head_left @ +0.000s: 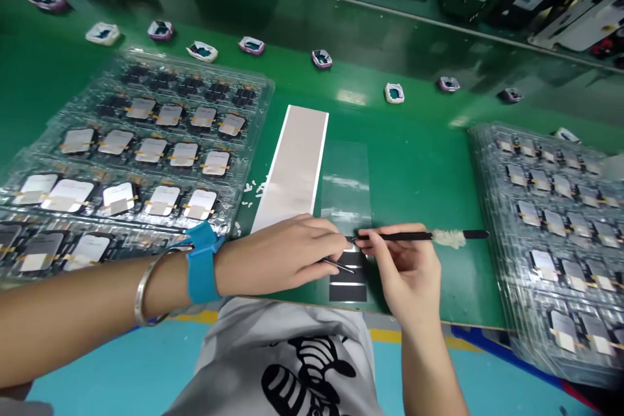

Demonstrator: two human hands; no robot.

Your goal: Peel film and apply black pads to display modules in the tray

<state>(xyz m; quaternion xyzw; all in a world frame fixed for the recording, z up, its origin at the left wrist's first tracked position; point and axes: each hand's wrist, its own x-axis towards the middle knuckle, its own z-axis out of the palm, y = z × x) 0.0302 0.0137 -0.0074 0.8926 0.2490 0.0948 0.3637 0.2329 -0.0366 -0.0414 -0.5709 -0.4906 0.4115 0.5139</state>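
My left hand rests near the front edge of the green bench, fingers closed, with a thin metal tweezer tip poking out from under them. My right hand pinches a black tweezer-like tool wrapped with a tuft of white tape, lying horizontally with its tip at my left fingertips. Both hands meet over a clear film sheet carrying black adhesive strips. A blue wrist strap and a metal bangle sit on my left wrist.
A long white backing strip lies beside the film. Stacked clear blister trays of small square parts stand at left and right. Several small watch-like housings ride the green conveyor behind. More trays and boxes sit at the far side.
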